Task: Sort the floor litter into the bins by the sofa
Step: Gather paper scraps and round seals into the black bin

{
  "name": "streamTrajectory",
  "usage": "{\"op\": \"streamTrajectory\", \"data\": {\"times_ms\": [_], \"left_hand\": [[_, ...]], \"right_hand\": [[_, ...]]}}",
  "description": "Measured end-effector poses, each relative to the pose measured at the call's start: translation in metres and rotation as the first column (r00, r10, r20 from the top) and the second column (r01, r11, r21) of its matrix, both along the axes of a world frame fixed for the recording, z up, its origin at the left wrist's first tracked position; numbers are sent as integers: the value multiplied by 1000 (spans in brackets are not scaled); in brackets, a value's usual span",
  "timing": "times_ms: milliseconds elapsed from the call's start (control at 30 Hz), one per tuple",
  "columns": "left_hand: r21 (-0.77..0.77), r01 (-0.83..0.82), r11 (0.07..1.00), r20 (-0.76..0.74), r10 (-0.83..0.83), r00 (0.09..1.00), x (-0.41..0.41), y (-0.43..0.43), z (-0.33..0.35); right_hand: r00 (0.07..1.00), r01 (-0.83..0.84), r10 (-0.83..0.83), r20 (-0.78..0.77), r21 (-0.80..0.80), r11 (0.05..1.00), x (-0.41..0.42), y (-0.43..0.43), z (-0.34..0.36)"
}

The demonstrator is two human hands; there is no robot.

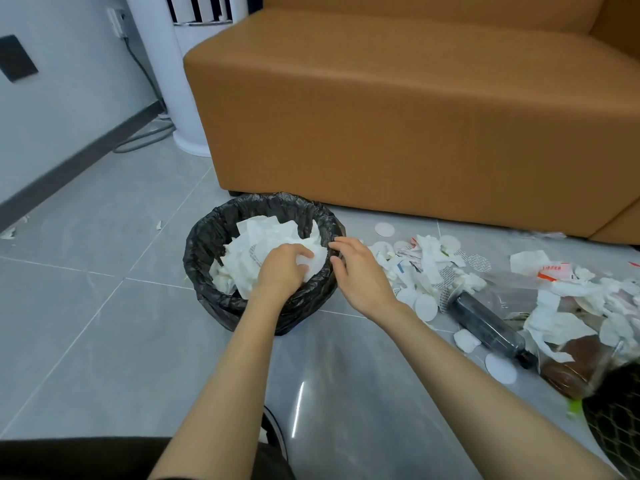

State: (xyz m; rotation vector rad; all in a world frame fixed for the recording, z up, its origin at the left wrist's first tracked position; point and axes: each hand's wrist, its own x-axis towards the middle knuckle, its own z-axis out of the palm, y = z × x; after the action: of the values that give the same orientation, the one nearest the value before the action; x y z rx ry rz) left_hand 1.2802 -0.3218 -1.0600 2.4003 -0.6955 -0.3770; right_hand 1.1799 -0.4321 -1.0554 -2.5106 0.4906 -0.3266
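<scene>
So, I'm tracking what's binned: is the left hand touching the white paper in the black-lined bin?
Touching. The head view shows the left hand inside the bin, its fingers curled round the white paper.
</scene>
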Motion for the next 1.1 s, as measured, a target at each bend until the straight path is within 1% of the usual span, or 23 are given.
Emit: {"op": "streamTrajectory", "data": {"times_ms": [133,200,267,333,433,567,667,733,800,900,1000,1100], "left_hand": [[235,154,960,-131,-126,983,12,-7,-10],[289,189,938,-173,-143,975,15,-7,-14],[302,181,936,-164,-136,977,13,-8,-14],[269,132,954,-83,-113,990,8,-10,-9],[128,61,990,39,-67,997,-5,-14,6],[-9,-1,1000,159,3,987,-22,-24,29],[-97,23,995,231,0,973,-36,-37,38],[-110,59,992,263,-28,964,-46,-46,40],[-109,104,989,267,-71,961,-58,-56,37],[-94,219,971,254,-190,949,-76,-74,24],[-32,298,954,192,-286,939,-92,-88,5],[35,329,944,105,-331,938,-105,-100,-17]], "right_hand": [[998,-53,53,-35,24,998,-9,-5,-6],[995,-78,80,-52,43,996,-11,-8,-5],[995,-86,90,-51,77,993,-13,-10,-4],[996,-72,78,-47,120,990,-16,-12,-4],[999,-34,38,-22,163,986,-23,-16,-3],[998,68,-69,-4,222,973,-39,-25,0],[984,178,-173,-42,256,950,-56,-39,-4],[969,248,-234,-84,276,929,-70,-50,-9],[951,305,-278,-134,286,908,-87,-62,-14],[911,405,-352,-215,305,862,-115,-80,-27],[870,479,-397,-293,311,821,-138,-93,-42],[834,525,-416,-362,288,801,-157,-100,-54]]}}
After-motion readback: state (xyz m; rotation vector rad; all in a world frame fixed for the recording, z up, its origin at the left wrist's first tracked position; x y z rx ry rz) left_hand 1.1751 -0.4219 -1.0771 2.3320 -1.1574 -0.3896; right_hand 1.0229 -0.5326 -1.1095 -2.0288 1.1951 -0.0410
